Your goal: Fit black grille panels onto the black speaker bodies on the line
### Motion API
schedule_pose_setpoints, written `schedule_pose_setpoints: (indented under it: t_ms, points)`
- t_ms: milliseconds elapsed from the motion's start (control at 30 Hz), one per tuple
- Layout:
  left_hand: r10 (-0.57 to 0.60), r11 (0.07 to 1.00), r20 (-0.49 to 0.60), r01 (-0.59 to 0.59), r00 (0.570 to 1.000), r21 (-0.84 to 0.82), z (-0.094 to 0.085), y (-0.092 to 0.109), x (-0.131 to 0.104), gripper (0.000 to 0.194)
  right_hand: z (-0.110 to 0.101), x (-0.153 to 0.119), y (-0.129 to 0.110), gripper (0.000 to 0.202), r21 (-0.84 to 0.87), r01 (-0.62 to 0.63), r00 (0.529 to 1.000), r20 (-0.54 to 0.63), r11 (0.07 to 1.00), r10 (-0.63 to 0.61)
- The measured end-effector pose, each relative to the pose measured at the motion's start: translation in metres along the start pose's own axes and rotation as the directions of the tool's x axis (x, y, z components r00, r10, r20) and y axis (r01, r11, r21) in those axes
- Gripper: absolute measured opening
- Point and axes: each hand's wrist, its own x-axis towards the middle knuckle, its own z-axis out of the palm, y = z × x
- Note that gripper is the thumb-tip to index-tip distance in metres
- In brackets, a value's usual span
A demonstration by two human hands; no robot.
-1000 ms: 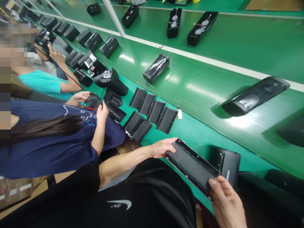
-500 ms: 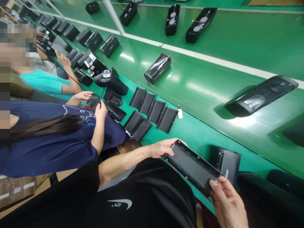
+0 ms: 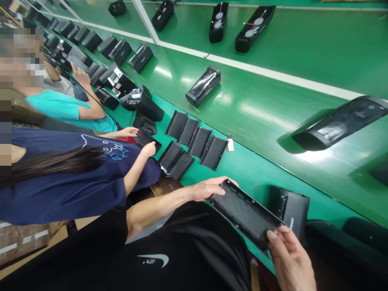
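I hold a black speaker grille (image 3: 245,214) tilted above the bench edge, in front of my black shirt. Its hollow inner side faces me, with small clips or tabs along the rims. My left hand (image 3: 209,190) grips the far-left end, thumb on the inner face. At the opposite end my right hand (image 3: 292,258) pinches the corner between thumb and fingers. Just beyond the right hand stands a black speaker body (image 3: 289,210) with partly visible white lettering. Several similar grilles (image 3: 198,141) lie in two rows on the green bench to the left.
A green conveyor (image 3: 248,121) runs past the bench, carrying a speaker (image 3: 203,86) and a larger-looking one (image 3: 339,123). Farther back lie open housings (image 3: 255,28) with red wires. To my left, a co-worker's hands (image 3: 148,148) work over a black panel. Dark rounded shapes (image 3: 336,242) stand at right.
My hands and the grille stay almost still. Speakers on the near belt have shifted slightly right, the far housings slightly left. The co-worker's hands have lowered a dark piece onto the panel.
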Motion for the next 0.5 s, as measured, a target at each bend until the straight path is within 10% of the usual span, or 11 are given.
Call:
schedule_pose_setpoints:
  t_ms: [500]
  points:
    - [0.043, 0.994, -0.009, -0.042, 0.999, 0.097, -0.0025, -0.0035, 0.0032, 0.058, -0.0021, 0.0089, 0.0059, 0.057, -0.009, 0.006, 1.000, 0.007, 1.000, -0.006]
